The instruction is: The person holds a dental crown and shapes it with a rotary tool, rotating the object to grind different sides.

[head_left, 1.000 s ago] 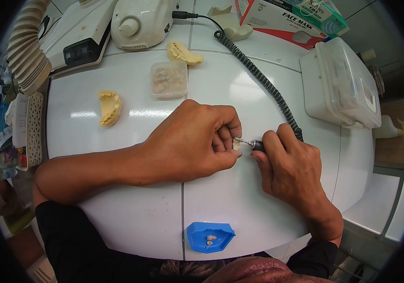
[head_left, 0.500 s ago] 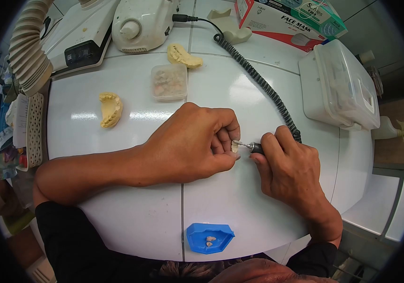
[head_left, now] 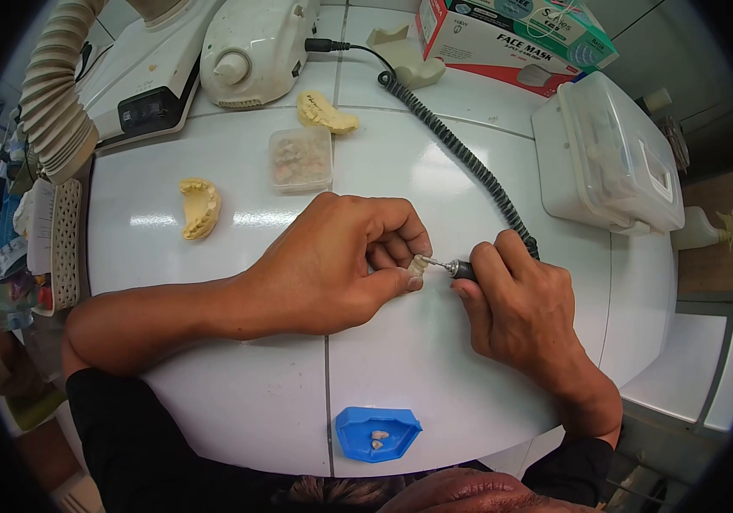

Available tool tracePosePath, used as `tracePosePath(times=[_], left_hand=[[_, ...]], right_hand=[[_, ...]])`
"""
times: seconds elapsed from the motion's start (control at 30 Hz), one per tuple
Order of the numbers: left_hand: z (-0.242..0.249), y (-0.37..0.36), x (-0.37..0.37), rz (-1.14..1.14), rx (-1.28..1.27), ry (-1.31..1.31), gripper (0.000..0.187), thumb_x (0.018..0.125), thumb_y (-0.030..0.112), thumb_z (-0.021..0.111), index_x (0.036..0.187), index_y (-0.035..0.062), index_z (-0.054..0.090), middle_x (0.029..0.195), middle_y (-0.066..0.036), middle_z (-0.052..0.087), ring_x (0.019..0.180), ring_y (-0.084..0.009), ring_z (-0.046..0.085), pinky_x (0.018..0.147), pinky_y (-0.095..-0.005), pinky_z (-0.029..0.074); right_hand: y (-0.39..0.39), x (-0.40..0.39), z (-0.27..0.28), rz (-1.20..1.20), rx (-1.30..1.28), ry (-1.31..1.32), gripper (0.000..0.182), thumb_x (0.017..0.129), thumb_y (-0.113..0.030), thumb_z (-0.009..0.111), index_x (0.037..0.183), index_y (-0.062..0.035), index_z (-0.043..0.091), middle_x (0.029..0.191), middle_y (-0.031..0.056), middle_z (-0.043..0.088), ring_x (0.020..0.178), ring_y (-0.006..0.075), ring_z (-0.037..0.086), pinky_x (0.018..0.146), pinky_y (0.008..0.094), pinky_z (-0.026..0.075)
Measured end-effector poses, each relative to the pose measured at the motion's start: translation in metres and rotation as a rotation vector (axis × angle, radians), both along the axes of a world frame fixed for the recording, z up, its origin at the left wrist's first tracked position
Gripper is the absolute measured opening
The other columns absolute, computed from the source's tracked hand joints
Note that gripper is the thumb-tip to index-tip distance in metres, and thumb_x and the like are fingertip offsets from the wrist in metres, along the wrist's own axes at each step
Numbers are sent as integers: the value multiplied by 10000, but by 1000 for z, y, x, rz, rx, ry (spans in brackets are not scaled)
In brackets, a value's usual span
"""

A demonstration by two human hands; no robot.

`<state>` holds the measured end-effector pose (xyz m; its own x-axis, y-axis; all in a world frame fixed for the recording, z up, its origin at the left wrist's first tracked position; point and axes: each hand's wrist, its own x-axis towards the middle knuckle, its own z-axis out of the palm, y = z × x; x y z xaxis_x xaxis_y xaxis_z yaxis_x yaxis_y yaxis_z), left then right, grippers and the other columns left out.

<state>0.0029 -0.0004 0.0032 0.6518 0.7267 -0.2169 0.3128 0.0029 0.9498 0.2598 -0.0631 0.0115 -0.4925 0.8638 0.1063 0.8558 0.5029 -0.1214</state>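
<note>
The left hand [head_left: 332, 265] is on the near side of the small clear plastic box [head_left: 301, 160], a little to its right, and pinches a small cream-coloured dental piece [head_left: 418, 266] between thumb and forefinger, the other fingers curled in. The right hand [head_left: 520, 299], farther right of the box, closes its thumb and fingers around a rotary handpiece [head_left: 462, 270]. The bur [head_left: 439, 263] points left, and its tip is at the upper edge of the dental piece — whether they touch is too small to tell.

Just beyond the box lies one yellow dental cast [head_left: 328, 113]; a second cast, horseshoe-shaped [head_left: 200, 208], lies to its left and nearer the person. The white control unit [head_left: 251, 56] stands beyond the box, to its left. A coiled black cord [head_left: 469, 154] curves past on the right. Well apart on the near side sits a blue tray [head_left: 358, 443] — small pale pieces [head_left: 378, 439] rest inside it.
</note>
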Motion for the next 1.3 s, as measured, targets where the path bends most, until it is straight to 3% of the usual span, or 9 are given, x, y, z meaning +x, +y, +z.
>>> tracePosePath(times=[1.3], left_hand=[[-1,0,-2,-12,6,-3,212,968,57,843,1123,9,706,1003,-54,789,922,-74,720,718,-231,523]], right_hand=[[2,2,1,45,0,14,311,1004,-316,798,943,-66,623,856,75,504,515,238,557,467,391,443]])
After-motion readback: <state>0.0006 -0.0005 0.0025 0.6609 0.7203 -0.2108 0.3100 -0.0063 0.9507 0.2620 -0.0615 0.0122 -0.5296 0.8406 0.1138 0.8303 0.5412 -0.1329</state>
